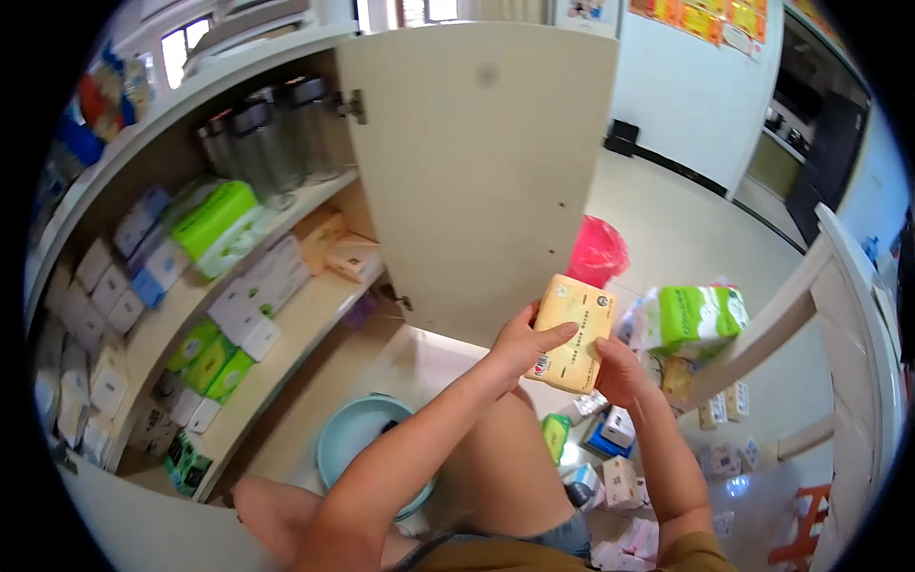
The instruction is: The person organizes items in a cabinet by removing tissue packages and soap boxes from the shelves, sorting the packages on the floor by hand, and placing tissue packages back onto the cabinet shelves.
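Note:
Both hands hold a yellow tissue pack (pixel 575 329) in front of the open cabinet door. My left hand (pixel 524 345) grips its left side, with the thumb lying across the front. On the pack's right edge is my right hand (pixel 624 370), its thumb against the front and its other fingers mostly hidden. Dark printed writing runs over the pack. Right of it, a green and white tissue bundle (pixel 703 316) sits near a white chair. Below the hands, several small packs, including a green one (pixel 555 437), lie on the floor.
The cabinet door (pixel 477 172) stands open ahead. Shelves (pixel 286 329) at the left hold glass jars (pixel 262 143), green packs (pixel 214 224) and boxes. A light blue basin (pixel 348 443) is on the floor by my legs. A pink bag (pixel 599 250) shows behind the door; a white chair (pixel 853 296) stands at right.

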Tool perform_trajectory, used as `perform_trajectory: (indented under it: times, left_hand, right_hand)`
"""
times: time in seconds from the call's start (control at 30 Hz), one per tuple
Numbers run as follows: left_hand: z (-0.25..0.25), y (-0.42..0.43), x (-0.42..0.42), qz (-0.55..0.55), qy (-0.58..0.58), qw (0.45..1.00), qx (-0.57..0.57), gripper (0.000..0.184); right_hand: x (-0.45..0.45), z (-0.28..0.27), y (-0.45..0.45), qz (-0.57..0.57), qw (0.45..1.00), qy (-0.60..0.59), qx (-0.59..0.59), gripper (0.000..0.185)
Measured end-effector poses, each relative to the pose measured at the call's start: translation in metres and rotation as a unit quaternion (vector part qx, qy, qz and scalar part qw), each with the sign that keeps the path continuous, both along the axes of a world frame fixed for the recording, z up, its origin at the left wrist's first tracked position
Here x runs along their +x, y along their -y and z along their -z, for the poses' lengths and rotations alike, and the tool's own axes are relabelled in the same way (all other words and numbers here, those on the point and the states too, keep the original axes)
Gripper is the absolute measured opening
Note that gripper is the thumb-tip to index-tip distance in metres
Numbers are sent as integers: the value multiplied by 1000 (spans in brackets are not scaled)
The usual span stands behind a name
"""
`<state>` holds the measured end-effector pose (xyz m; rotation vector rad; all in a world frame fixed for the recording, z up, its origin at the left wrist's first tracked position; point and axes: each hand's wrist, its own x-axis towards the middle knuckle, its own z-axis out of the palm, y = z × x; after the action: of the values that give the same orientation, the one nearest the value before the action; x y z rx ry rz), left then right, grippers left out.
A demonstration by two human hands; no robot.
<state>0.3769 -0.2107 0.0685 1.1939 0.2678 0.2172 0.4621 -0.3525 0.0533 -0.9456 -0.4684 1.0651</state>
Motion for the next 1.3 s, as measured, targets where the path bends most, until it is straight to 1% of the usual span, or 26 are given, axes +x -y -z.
perform_trajectory:
  times: [0.03,0.07,0.13,0.17,0.23,0.27,0.37,0.43,0.53,0.6,0.63,0.67,0.7,0.77,0.8,0.87,0.9,0.97,1.0,1.03,1.1,1.13,1.17,1.2,1.23,1.3]
  left_hand:
    - [-7,-8,-8,-21,0,999,39,49]
    - [-11,-19,-16,-37,1,998,45,49]
    - [-19,-39,-32,-84,-3,996,29,56]
    - [-21,-49,-42,-97,0,995,33,56]
    - [-27,-69,-67,-108,3,994,-10,56]
    - [-33,-75,-83,-121,-46,991,-28,52]
    - [-18,-94,-114,-149,-30,988,-38,47]
    - [-4,-111,-128,-167,-17,984,-60,47]
    - [4,-130,-148,-213,-8,972,-98,44]
    - [11,-143,-158,-228,-29,970,-77,44]
    - [14,-149,-159,-240,-48,968,-57,44]
    - [18,-151,-158,-268,-49,961,-51,45]
    - [24,-157,-155,-271,-52,960,-48,45]
    - [42,-164,-149,-356,43,924,-133,45]
    - [40,-161,-146,-356,33,925,-130,45]
    - [29,-155,-137,-342,-6,909,-239,42]
    - [34,-162,-133,-344,-9,908,-238,42]
    - [48,-182,-125,-334,41,917,-216,40]
    - [41,-188,-122,-376,23,904,-203,40]
    - [38,-196,-119,-379,22,903,-203,40]
    - [33,-217,-114,-395,93,891,-202,40]
    - [33,-230,-114,-401,97,891,-192,40]
    - [33,-244,-112,-406,101,890,-182,40]
    - [29,-252,-108,-436,112,871,-196,40]
    - [27,-262,-105,-436,108,872,-196,40]
    - [22,-281,-99,-456,141,852,-215,39]
  right_hand:
    - [-6,-8,-14,17,998,50,-44,48]
    - [-10,-15,-29,7,999,40,-36,44]
    - [-15,-19,-61,-17,998,52,-18,42]
    - [-18,-21,-75,-24,998,62,-8,40]
    - [-30,-30,-105,-42,998,49,11,38]
    - [-37,-33,-118,-59,997,47,12,38]
    - [-60,-43,-152,-90,995,46,-16,37]
    - [-68,-32,-181,-129,991,36,-30,39]
    - [-80,-18,-211,-152,986,32,-55,39]
    - [-87,-11,-224,-170,980,29,-96,39]
    - [-92,-8,-228,-173,980,26,-94,39]
    - [-96,-5,-231,-160,983,-12,-94,38]
    - [-100,-3,-236,-145,984,-50,-93,37]
    - [-104,6,-254,-133,986,-48,-90,39]
    - [-106,9,-262,-111,989,-70,-64,40]
    - [-111,12,-277,-55,989,-132,-30,37]
    - [-111,14,-283,-57,989,-136,-31,37]
    - [-110,17,-295,-58,992,-113,2,38]
    - [-111,8,-293,-39,994,-106,1,36]
    - [-110,9,-297,-42,993,-108,0,36]
    - [-107,13,-303,-16,999,-33,-38,32]
    - [-111,22,-313,34,997,-34,-61,27]
    - [-113,32,-320,34,997,-38,-64,27]
    - [-115,38,-324,29,997,-5,-70,26]
    - [-117,40,-326,26,996,27,-76,24]
    - [-128,43,-329,46,995,38,-82,22]
